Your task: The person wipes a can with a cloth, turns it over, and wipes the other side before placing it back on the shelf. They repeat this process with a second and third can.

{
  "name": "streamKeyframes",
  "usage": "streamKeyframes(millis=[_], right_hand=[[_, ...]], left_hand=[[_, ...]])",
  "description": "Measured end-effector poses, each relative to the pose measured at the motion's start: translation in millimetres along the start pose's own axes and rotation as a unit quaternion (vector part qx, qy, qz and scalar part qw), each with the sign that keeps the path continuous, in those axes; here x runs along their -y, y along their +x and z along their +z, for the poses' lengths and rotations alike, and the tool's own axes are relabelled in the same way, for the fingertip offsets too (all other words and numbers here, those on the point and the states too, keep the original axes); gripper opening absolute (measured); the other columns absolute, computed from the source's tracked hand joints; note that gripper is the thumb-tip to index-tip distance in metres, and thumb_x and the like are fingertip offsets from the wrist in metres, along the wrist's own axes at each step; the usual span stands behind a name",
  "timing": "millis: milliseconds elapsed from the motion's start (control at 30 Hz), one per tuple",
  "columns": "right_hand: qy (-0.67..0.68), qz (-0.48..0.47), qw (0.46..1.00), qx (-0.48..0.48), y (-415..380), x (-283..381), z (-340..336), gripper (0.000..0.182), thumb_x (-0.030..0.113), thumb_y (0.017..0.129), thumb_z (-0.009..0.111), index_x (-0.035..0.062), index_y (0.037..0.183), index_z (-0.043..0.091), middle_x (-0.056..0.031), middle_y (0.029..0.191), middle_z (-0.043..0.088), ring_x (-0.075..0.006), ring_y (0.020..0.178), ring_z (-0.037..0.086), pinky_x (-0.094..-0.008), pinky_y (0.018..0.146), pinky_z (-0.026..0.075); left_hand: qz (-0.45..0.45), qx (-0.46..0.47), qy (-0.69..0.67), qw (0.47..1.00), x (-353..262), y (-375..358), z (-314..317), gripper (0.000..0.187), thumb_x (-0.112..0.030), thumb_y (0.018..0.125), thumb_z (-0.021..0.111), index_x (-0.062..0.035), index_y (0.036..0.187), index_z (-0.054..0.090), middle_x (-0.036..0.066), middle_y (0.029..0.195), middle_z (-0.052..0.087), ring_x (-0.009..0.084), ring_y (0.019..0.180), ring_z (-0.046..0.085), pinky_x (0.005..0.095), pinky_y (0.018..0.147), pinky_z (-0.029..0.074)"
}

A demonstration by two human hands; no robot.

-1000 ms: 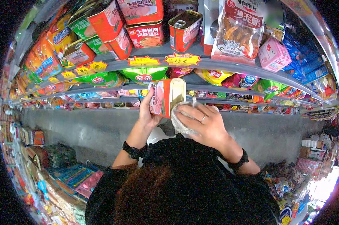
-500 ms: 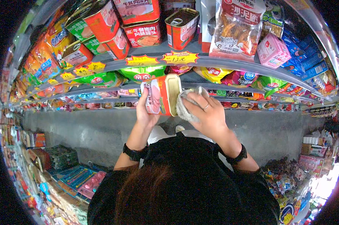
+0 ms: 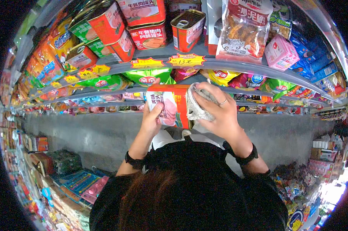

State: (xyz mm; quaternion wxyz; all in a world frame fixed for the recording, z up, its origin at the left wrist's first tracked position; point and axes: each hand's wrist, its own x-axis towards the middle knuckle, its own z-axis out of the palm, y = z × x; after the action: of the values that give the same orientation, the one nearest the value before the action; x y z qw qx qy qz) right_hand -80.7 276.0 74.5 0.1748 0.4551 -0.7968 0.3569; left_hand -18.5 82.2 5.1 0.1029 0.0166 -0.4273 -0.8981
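A red and white luncheon meat can (image 3: 168,106) is held in front of the shelf by my left hand (image 3: 152,117), whose fingers wrap its left side with the thumb on the label. Around a grey-white cloth (image 3: 200,103) my right hand (image 3: 220,111) is closed, pressing it against the can's right end. Part of that end is hidden by the cloth. Above, on the shelf, stand similar cans (image 3: 187,30), and yellow price tags (image 3: 186,60) line the shelf edge.
A snack pouch (image 3: 243,30) and a pink box (image 3: 281,52) stand on the upper shelf. Green snack bags (image 3: 148,77) lie on the shelf below. Grey floor (image 3: 93,131) shows behind my arms, with piled goods (image 3: 295,181) at the lower right.
The can has turned so its label side shows more and its metal end is mostly out of sight. Both hands have shifted slightly, the right one with the cloth moving a little right.
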Motion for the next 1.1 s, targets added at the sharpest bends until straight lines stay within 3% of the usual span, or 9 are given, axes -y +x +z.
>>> streamKeyframes(millis=[367, 433, 500, 533, 633, 833, 900, 1033, 1100], right_hand=[[0.084, 0.049, 0.988, 0.116, -29, -15, 8, 0.046, 0.009, 0.055, 0.068, 0.0008, 0.100, 0.061, -0.0115, 0.111, 0.055, -0.0285, 0.100, 0.056, -0.0342, 0.086, 0.044], [0.057, 0.118, 0.991, -0.022, -25, -18, 5, 0.047, 0.015, 0.058, 0.068, 0.0050, 0.104, 0.060, -0.0116, 0.113, 0.055, -0.0294, 0.100, 0.057, -0.0373, 0.088, 0.045], [0.061, 0.152, 0.983, -0.082, -13, -7, -3, 0.047, 0.015, 0.059, 0.068, 0.0032, 0.104, 0.060, -0.0143, 0.114, 0.055, -0.0308, 0.101, 0.056, -0.0380, 0.091, 0.043], [0.042, 0.114, 0.988, -0.098, -4, 2, -6, 0.048, 0.016, 0.059, 0.068, 0.0031, 0.104, 0.060, -0.0143, 0.114, 0.055, -0.0308, 0.101, 0.055, -0.0383, 0.089, 0.044], [0.026, 0.025, 0.998, -0.055, 7, 26, 5, 0.050, 0.019, 0.063, 0.069, 0.0075, 0.110, 0.057, -0.0120, 0.114, 0.055, -0.0305, 0.094, 0.057, -0.0387, 0.078, 0.047], [0.057, 0.130, 0.985, -0.096, 7, 1, 16, 0.038, 0.020, 0.070, 0.065, 0.0031, 0.103, 0.060, -0.0142, 0.104, 0.058, -0.0321, 0.091, 0.058, -0.0376, 0.081, 0.047], [0.143, 0.250, 0.955, -0.068, 11, -5, 13, 0.036, 0.010, 0.068, 0.066, -0.0017, 0.102, 0.060, -0.0167, 0.106, 0.058, -0.0313, 0.099, 0.056, -0.0373, 0.088, 0.042], [0.034, 0.065, 0.993, -0.096, 3, 14, 27, 0.040, 0.019, 0.065, 0.067, 0.0042, 0.102, 0.060, -0.0129, 0.105, 0.058, -0.0310, 0.093, 0.058, -0.0389, 0.080, 0.047], [0.007, 0.062, 0.997, -0.054, 3, 31, 22, 0.041, 0.018, 0.064, 0.067, 0.0052, 0.103, 0.060, -0.0126, 0.105, 0.059, -0.0301, 0.093, 0.058, -0.0391, 0.080, 0.047]], left_hand=[[0.151, -0.099, 0.131, 0.975, -20, 1, 1, 0.074, -0.014, 0.068, 0.074, 0.0016, 0.129, 0.034, 0.009, 0.113, 0.053, 0.0173, 0.100, 0.054, 0.0294, 0.087, 0.042], [0.149, -0.125, 0.170, 0.966, -21, 4, -3, 0.071, -0.015, 0.065, 0.076, 0.0016, 0.123, 0.040, 0.009, 0.111, 0.053, 0.0176, 0.098, 0.054, 0.0292, 0.086, 0.042], [0.298, -0.072, 0.479, 0.823, -21, 7, -2, 0.069, -0.017, 0.062, 0.079, 0.0008, 0.119, 0.043, 0.011, 0.106, 0.055, 0.0185, 0.097, 0.055, 0.0304, 0.085, 0.043], [0.289, -0.044, 0.560, 0.776, -28, 5, 11, 0.069, -0.019, 0.057, 0.081, -0.0002, 0.114, 0.047, 0.013, 0.102, 0.057, 0.0223, 0.094, 0.057, 0.0330, 0.083, 0.044], [0.352, 0.047, 0.618, 0.701, -18, 9, 16, 0.068, -0.014, 0.048, 0.077, -0.0003, 0.109, 0.050, 0.015, 0.100, 0.058, 0.0304, 0.089, 0.057, 0.0357, 0.078, 0.046], [0.345, 0.029, 0.549, 0.761, -17, 2, 22, 0.054, -0.014, 0.050, 0.076, -0.0006, 0.098, 0.056, 0.014, 0.094, 0.062, 0.0289, 0.081, 0.060, 0.0357, 0.074, 0.047], [0.396, 0.086, 0.587, 0.701, -21, 3, 19, 0.062, -0.017, 0.055, 0.080, 0.0010, 0.106, 0.050, 0.017, 0.097, 0.060, 0.0272, 0.085, 0.061, 0.0352, 0.076, 0.048], [0.290, 0.002, 0.587, 0.756, -22, 3, 25, 0.062, -0.013, 0.051, 0.079, -0.0007, 0.105, 0.052, 0.015, 0.099, 0.059, 0.0293, 0.085, 0.059, 0.0355, 0.075, 0.047], [0.292, 0.000, 0.570, 0.768, -20, 2, 24, 0.063, -0.013, 0.052, 0.079, -0.0005, 0.107, 0.051, 0.015, 0.099, 0.059, 0.0272, 0.086, 0.058, 0.0346, 0.077, 0.046]])
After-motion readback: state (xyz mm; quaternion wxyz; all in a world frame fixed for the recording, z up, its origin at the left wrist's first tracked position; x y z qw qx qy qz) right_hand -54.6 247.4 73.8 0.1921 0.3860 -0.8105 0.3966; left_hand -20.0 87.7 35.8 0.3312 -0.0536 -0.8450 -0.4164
